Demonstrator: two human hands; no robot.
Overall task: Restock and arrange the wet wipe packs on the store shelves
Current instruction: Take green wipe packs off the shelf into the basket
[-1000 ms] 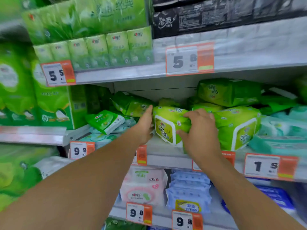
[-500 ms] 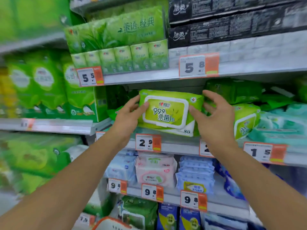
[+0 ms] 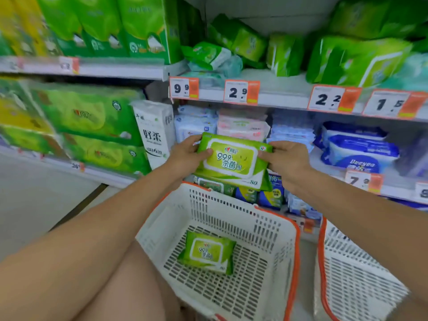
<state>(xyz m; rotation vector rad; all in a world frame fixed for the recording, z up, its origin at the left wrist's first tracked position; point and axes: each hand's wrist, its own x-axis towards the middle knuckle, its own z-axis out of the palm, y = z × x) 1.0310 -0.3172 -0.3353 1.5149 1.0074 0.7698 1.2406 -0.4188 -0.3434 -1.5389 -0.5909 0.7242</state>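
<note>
I hold a green wet wipe pack (image 3: 232, 162) with a white-framed label in both hands, above the far rim of a white basket (image 3: 273, 230). My left hand (image 3: 185, 156) grips its left end with the thumb on top. My right hand (image 3: 286, 159) pinches its right end. A second green pack (image 3: 206, 252) of the same kind lies flat on the basket's floor. More green packs (image 3: 347, 61) stand on the shelf above the 2.9 price tag (image 3: 240, 92).
A second white basket with an orange rim (image 3: 347, 262) stands to the right. Blue and pink wipe packs (image 3: 243, 128) fill the shelf behind my hands. Green tissue bundles (image 3: 92, 117) fill the shelves at left. My bare knee (image 3: 129, 286) is beside the basket.
Both hands lifted the green pack off the upper shelf and brought it down over the basket. My view dropped from the shelves to the baskets.
</note>
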